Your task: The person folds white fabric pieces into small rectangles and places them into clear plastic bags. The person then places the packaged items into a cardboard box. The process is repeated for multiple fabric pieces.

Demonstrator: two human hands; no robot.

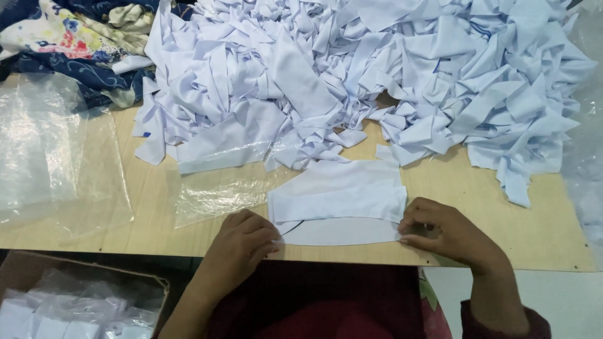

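Lower centre of the frame, at the near edge of the pale wooden tabletop (502,213): a small stack of flat white cut fabric pieces (339,198), long and slightly curved, lying one over another with edges roughly aligned. Pinched at the stack's lower left corner by the left hand (242,242), fingers curled down with fingertips (271,237) closed on the cloth edge. Pinched at the lower right corner by the right hand (443,233), thumb and fingers folded together over that end of the stack. Hands well apart, one at each end of the pieces. Just left of the stack, touching its edge, a crumpled clear plastic bag (217,194) flat on the wood. Beyond the stack, across the upper centre and upper right, a large loose heap of white fabric strips (377,69), tangled and overlapping, with its nearest strips reaching almost to the stack. Far left, a wide sheet of clear plastic film (50,157) spread over the tabletop. Upper left corner, bunched floral cloth in navy, cream and pink (75,37). Lower left corner, below table level, an open brown cardboard box (25,270) with clear-wrapped white bundles (56,314) inside.
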